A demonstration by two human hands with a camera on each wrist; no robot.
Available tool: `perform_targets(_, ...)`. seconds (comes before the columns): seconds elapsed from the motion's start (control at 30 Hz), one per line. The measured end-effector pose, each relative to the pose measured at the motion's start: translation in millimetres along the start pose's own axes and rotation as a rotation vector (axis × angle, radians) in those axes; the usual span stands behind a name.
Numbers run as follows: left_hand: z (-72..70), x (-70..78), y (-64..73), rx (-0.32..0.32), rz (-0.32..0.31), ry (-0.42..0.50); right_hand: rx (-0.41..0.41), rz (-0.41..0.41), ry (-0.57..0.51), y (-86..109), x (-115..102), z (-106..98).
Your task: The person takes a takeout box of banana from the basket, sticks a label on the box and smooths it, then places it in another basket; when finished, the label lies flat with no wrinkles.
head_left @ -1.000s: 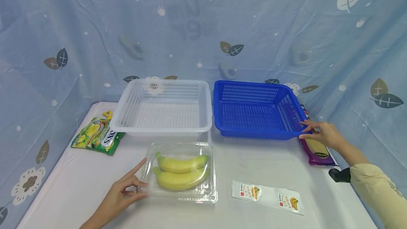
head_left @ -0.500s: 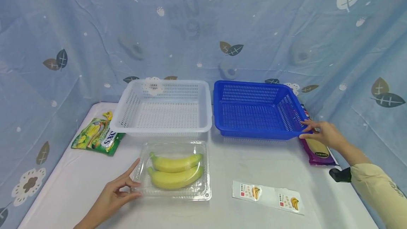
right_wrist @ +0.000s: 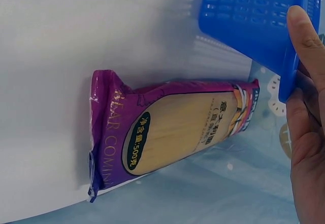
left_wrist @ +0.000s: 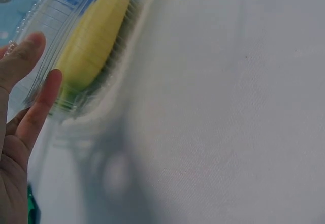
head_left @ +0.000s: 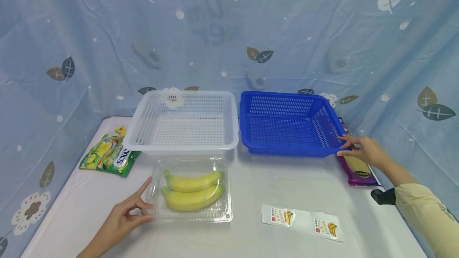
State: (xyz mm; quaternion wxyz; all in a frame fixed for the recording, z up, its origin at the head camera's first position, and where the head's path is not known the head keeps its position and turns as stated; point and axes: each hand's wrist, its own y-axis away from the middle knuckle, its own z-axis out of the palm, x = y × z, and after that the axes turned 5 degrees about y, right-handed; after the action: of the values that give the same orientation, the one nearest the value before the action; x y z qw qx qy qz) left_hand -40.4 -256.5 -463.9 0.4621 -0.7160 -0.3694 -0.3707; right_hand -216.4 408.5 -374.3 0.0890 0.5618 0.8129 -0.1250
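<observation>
Plastic box [head_left: 190, 215] sits left of centre on the tabletop [head_left: 251, 188], two bananas [head_left: 193, 200] lying inside under the clear plastic; it looks light, thin-walled and rather slippery, likely to flex or dent under a hard squeeze, so its rim or ribbed side should be the best place to take hold, with gentle pressure and the load kept level; the left hand [head_left: 125, 213] has its thumb and one finger seemingly pinching the left edge, the index finger stretched out along the same side; to the right, well apart from it, lies a strip of labels [head_left: 301, 221]; farther back, the right hand [head_left: 363, 150] pinches the front right corner of the blue basket [head_left: 287, 150], whose moulded rim ought to be stiff and easy to grip, above the noodle bag [right_wrist: 167, 132]; beside that basket stands the white basket [head_left: 181, 147]; compared with a second ago, box and left hand have slid leftward and slightly away together, while the right hand, both baskets and the labels look unmoved.
</observation>
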Motion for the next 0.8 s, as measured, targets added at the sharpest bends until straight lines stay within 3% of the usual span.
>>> perform_targets(0.53, -13.4, -5.0, -8.5, 0.008, -0.023, -0.041, 0.016, -0.017, -0.006, 0.8, 0, 1)
perform_targets(0.8, -17.8, -7.2, -13.7, 0.001, -0.046, -0.006, 0.019, -0.015, -0.018, 0.6, 1, 2)
